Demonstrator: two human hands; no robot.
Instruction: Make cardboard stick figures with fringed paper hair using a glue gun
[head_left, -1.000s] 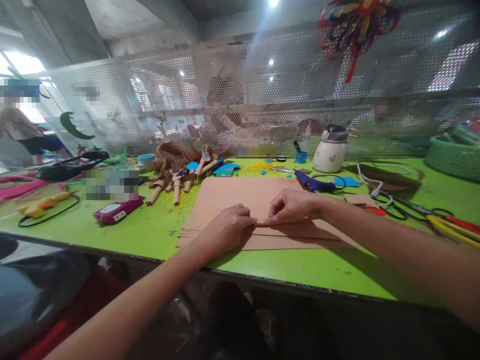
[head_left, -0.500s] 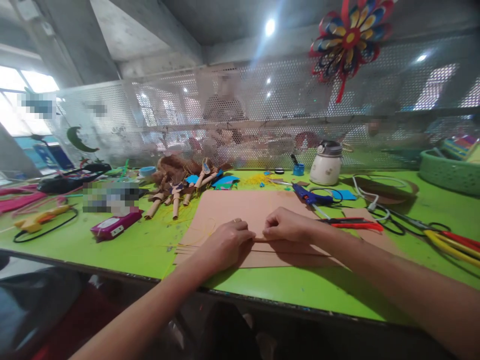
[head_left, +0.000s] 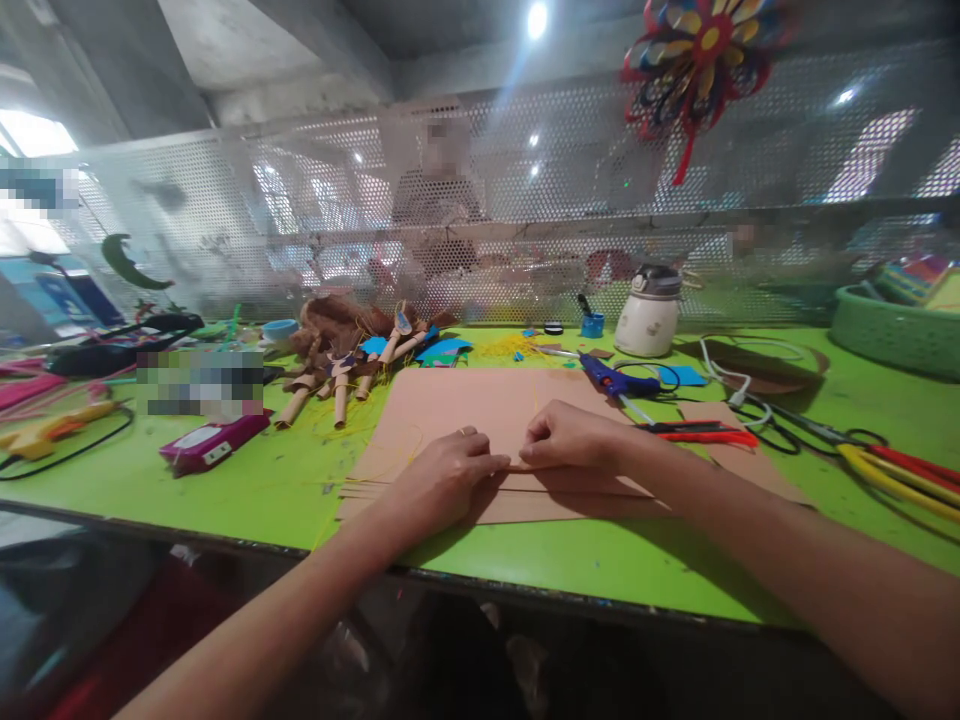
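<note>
Several tan cardboard sheets (head_left: 465, 400) lie stacked on the green table, their near edges staggered. My left hand (head_left: 450, 470) rests on the stack, fingers bent together, a ring on one finger, fingertips at the edge of a sheet. Close beside it on the right, my right hand (head_left: 566, 440) is curled with thumb and fingers pinched at the same edge. Both hands seem to hold a narrow rolled or folded strip along that edge; its exact form is partly hidden by the fingers. Thin yellow strands lie over the cardboard's left part.
Behind the cardboard are paper-roll figures (head_left: 341, 390), a blue glue gun (head_left: 619, 380) and a white jar (head_left: 649, 315). A red cutter (head_left: 705, 433) and yellow-handled scissors (head_left: 885, 480) lie right, a purple power strip (head_left: 214, 440) left. A green basket (head_left: 892, 330) stands far right.
The view has shifted slightly, so most table items appear further left and higher. My hands stay at the same cardboard edge, the left fingers a little more extended.
</note>
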